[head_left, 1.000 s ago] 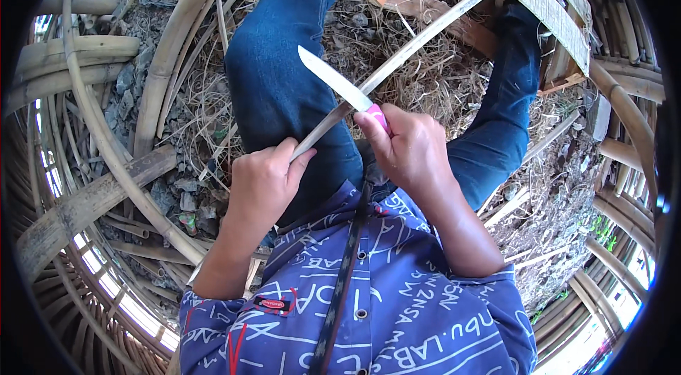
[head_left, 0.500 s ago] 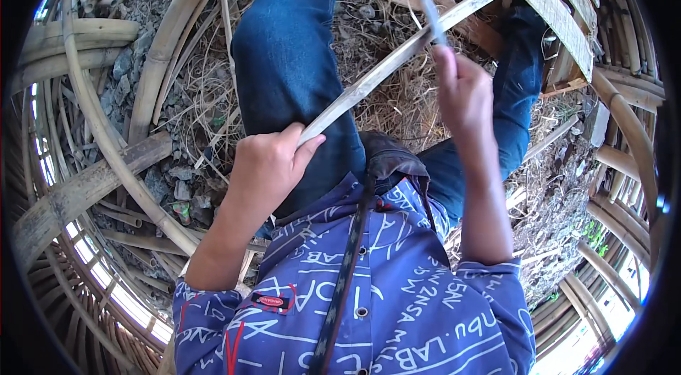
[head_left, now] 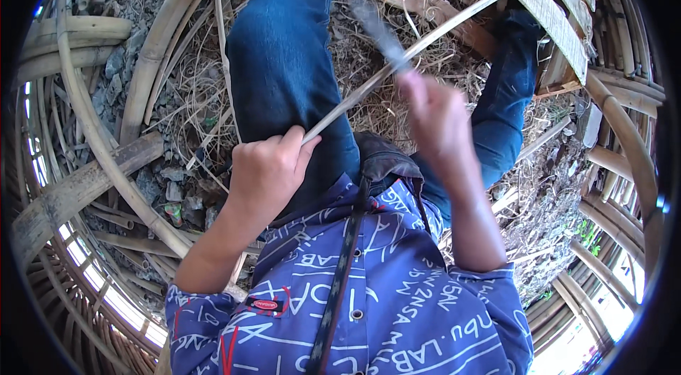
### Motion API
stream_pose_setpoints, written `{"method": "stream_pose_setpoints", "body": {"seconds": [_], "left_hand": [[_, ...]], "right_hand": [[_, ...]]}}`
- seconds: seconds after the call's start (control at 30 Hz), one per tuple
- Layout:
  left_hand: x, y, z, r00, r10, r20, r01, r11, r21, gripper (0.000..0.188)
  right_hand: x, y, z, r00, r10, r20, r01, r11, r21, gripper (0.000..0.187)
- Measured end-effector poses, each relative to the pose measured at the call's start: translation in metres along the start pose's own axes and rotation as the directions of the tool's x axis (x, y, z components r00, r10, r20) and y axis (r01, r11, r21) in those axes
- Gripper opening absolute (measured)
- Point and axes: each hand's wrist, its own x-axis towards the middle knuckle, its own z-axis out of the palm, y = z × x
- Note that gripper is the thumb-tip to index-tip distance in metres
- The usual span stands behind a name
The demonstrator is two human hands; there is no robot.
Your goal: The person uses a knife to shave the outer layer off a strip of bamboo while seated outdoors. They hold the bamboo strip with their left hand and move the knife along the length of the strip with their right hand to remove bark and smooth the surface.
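A long, pale bamboo strip point(head_left: 464, 18) slants across my lap, with its far end over wooden slats at the upper right. My left hand point(head_left: 268, 168) is closed round its near end, beside my left thigh. In my right hand point(head_left: 440, 118) is a knife point(head_left: 383, 36), its blade blurred by motion and pointing up and left. The blade crosses the strip about midway along; whether its edge bites into the bamboo cannot be made out. My right fingers are wrapped round the handle and hide it.
Slatted wooden boards point(head_left: 560, 38) stand at the upper right, near my right foot. Thin shavings point(head_left: 379, 105) litter the ground between my legs. Bent bamboo poles point(head_left: 159, 56) and a thick bamboo piece point(head_left: 85, 194) lie to the left among grey stones point(head_left: 174, 183). A dark pouch point(head_left: 386, 158) rests at my waist.
My right hand and the knife have moved left and nearer to me along the strip. The strip has turned and now shows a narrower side. My left hand stays at its end.
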Motion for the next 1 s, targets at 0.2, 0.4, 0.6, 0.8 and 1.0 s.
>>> {"method": "stream_pose_setpoints", "body": {"seconds": [0.2, 0.4, 0.6, 0.8, 1.0], "left_hand": [[-0.002, 0.003, 0.004, 0.999, 0.030, -0.018, -0.027, 0.989, 0.148, 0.026], [-0.003, 0.005, 0.002, 1.000, 0.031, -0.005, -0.029, 0.984, 0.176, 0.026], [-0.005, 0.003, 0.005, 0.999, 0.035, -0.037, -0.028, 0.982, 0.188, 0.026], [-0.001, 0.004, 0.005, 0.998, 0.055, -0.016, -0.051, 0.979, 0.198, 0.024], [0.000, 0.006, 0.002, 0.999, 0.036, -0.005, -0.034, 0.981, 0.191, 0.024]], "right_hand": [[-0.001, -0.006, -0.009, 0.998, -0.058, 0.012, 0.059, 0.996, -0.073, 0.054], [0.038, 0.019, -0.051, 0.980, 0.142, -0.143, -0.155, 0.984, -0.088, 0.061], [0.009, -0.005, -0.022, 0.999, 0.020, 0.031, -0.020, 1.000, 0.019, 0.052], [0.012, 0.006, -0.007, 0.992, -0.124, -0.024, 0.125, 0.992, 0.033, 0.058], [0.050, 0.025, -0.046, 0.990, 0.099, -0.098, -0.094, 0.994, 0.046, 0.060]]}}
